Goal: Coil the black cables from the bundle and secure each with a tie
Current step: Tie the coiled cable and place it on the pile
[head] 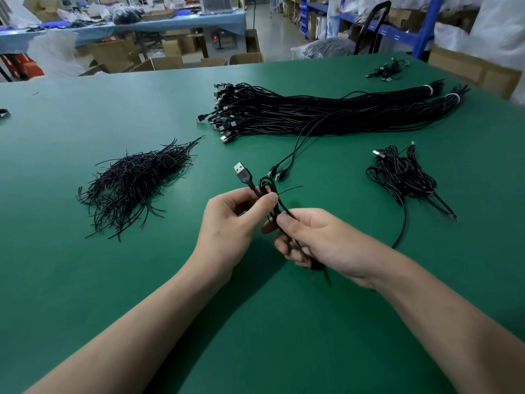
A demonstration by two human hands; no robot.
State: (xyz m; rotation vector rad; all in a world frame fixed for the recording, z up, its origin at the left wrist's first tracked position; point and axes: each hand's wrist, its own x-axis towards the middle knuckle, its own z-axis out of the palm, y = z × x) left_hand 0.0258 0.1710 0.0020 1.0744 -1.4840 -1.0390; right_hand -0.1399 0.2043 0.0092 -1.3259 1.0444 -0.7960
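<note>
Both hands meet over the green table [85,280], left hand [227,223] pinching the coiled cable [270,191] just below its USB plug [241,170], right hand [315,237] curled round the coil's lower part, tie pile [130,186] off left, cable bundle [326,112] beyond.

**My count on the counter [85,280]**

I hold one cable [273,191], one USB plug [241,169] showing, between my left fingers [265,199] and right fingers [285,222]. Two long bundles [326,115] lie ahead, each with one white band [428,89]. One heap of ties [133,180], too many to count. One pile of coiled cables [397,173], number unclear. Two loose plugs [277,174]. One small far cluster [387,71].
</note>
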